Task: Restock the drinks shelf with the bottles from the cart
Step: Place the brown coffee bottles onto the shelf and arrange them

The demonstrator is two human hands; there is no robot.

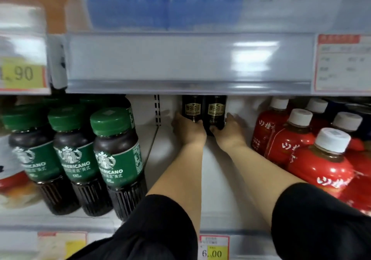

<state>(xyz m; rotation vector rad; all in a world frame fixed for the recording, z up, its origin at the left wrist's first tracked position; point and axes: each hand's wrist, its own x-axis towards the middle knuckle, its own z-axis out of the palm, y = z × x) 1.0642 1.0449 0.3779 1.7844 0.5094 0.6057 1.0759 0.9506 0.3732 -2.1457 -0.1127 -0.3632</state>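
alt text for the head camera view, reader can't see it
At the back of a white shelf, the left hand grips the left dark bottle and the right hand grips the right dark bottle, both upright and side by side. Green-capped coffee bottles stand to the left, red bottles with white caps to the right.

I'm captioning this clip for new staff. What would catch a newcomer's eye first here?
Deep in the shelf, the left hand grips one dark bottle and the right hand another. Green-capped coffee bottles stand to the left, red bottles with white caps to the right.
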